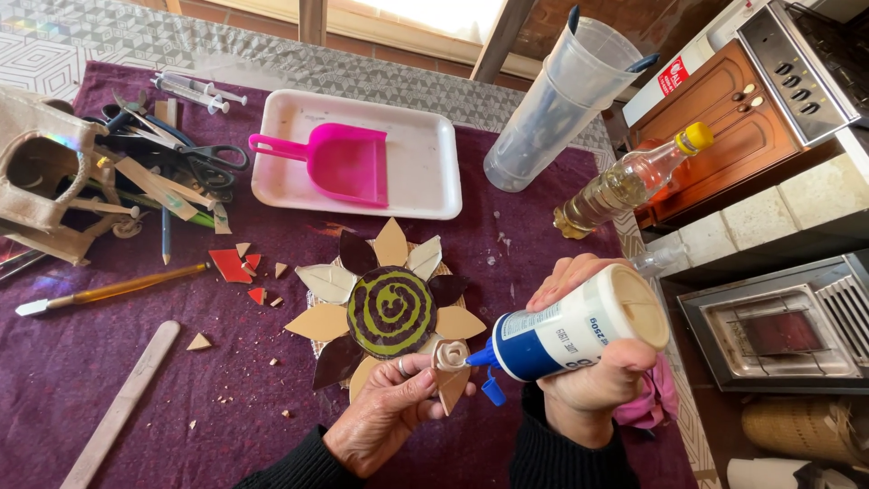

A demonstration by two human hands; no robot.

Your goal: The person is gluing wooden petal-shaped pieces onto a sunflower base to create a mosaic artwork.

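My left hand (385,412) pinches a small tan petal-shaped piece (450,373) just below a flower-shaped mosaic (389,308) with a green and dark spiral centre and tan, cream and brown petals. My right hand (588,362) grips a white and blue glue bottle (570,330), tipped sideways with its blue nozzle touching the petal piece. The bottle's blue cap (493,391) dangles under the nozzle. The flower lies on a purple cloth (109,335).
A white tray (425,163) holding a pink dustpan (339,161) sits behind the flower. Scissors (204,163), sticks, syringes and a brush (109,290) lie left, with red shards (231,265). Stacked clear cups (561,100) and an oil bottle (629,181) stand at right.
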